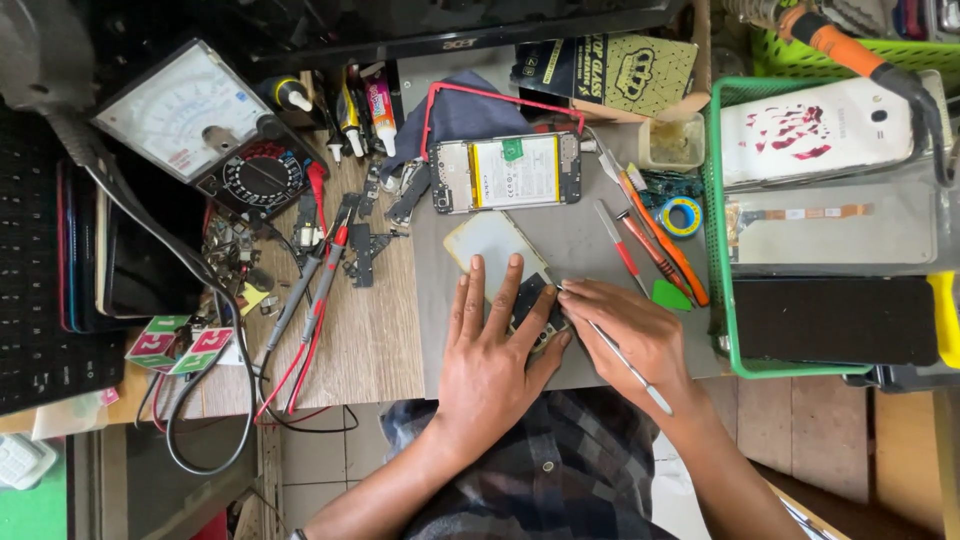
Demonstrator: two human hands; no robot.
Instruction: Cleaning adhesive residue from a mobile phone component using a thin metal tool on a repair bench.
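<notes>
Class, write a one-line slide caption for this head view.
Left hand steadies a small circuit board while right hand works it with tweezers.

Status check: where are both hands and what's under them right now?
Left hand flat, pinning the small dark phone part to the grey mat. Right hand holds thin metal tool, tip at the part. Opened phone lies apart, beyond.

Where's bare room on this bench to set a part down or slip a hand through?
Bare grey mat shows between the opened phone and the right hand, bordered by the orange tools. Bare wood lies left of the left hand, right of the red probe leads. It is crowded around the multimeter, the loose brackets and the green basket.
</notes>
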